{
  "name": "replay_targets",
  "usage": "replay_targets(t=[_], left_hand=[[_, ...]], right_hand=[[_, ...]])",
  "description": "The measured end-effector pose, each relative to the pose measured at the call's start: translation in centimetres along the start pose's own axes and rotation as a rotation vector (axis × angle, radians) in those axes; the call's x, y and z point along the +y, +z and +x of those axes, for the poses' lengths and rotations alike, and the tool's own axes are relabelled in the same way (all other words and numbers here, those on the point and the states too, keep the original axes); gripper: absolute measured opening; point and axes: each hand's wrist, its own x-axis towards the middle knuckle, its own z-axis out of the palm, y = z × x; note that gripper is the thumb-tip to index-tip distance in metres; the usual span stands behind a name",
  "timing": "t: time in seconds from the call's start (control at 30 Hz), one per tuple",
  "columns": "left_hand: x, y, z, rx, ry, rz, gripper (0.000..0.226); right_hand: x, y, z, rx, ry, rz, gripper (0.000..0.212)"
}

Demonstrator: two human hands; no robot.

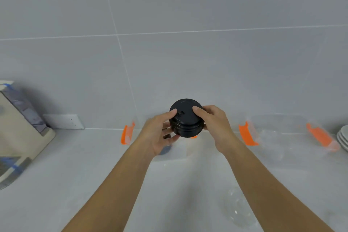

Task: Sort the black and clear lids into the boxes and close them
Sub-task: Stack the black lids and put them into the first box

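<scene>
Both hands hold a stack of black lids [186, 118] above the tabletop [94, 165]: left hand [160, 133] grips its left side with thumb on top, right hand [214, 126] grips its right side likewise, both forearms reaching forward.

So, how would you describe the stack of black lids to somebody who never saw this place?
Look at the white counter below the grey tiled wall. Above its middle, the left hand and right hand hold the stack of black lids. It is the only dark round thing; the boxes nearby are clear.
</scene>
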Motion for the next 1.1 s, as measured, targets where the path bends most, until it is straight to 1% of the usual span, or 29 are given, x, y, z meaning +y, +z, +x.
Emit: replay_targets(t=[0.13,0.23,0.47,0.6,0.7,0.8,0.9,1.0,1.1], left_hand=[[2.5,-2.8,1.8,0.049,0.017,0.037,0.012],[3.7,-4.9,3.8,0.086,0.013,0.057,0.015],[3.4,-7.4,7.8,0.149,-0.039,0.055,0.018],[2.3,-8.3,9.9,0.2,-0.086,0.057,0.018],[1.5,-8.7,11.3,0.21,-0.122,0.043,0.013],[0.7,-9.1,12.4,0.216,-0.162,0.06,0.018],[0.0,-9.4,13.0,0.214,-0.2,0.059,0.018],[-0.5,-9.4,13.4,0.228,-0.219,0.054,0.011],[-0.7,-9.3,13.6,0.231,-0.235,0.089,0.012]], right_hand=[[-0.4,3.7,2.0,-0.021,0.017,-0.02,0.031],[-0.4,6.4,3.7,-0.036,0.039,-0.046,0.034],[0.9,9.9,6.7,-0.066,0.116,-0.156,0.035],[2.3,11.2,7.9,-0.07,0.145,-0.194,0.049],[3.6,11.9,8.6,-0.092,0.183,-0.228,0.055],[4.8,12.1,9.3,-0.092,0.245,-0.261,0.051],[5.7,12.2,9.7,-0.1,0.267,-0.296,0.032],[6.2,12.2,10.0,-0.104,0.277,-0.332,0.041],[6.4,12.2,10.2,-0.109,0.279,-0.349,0.039]])
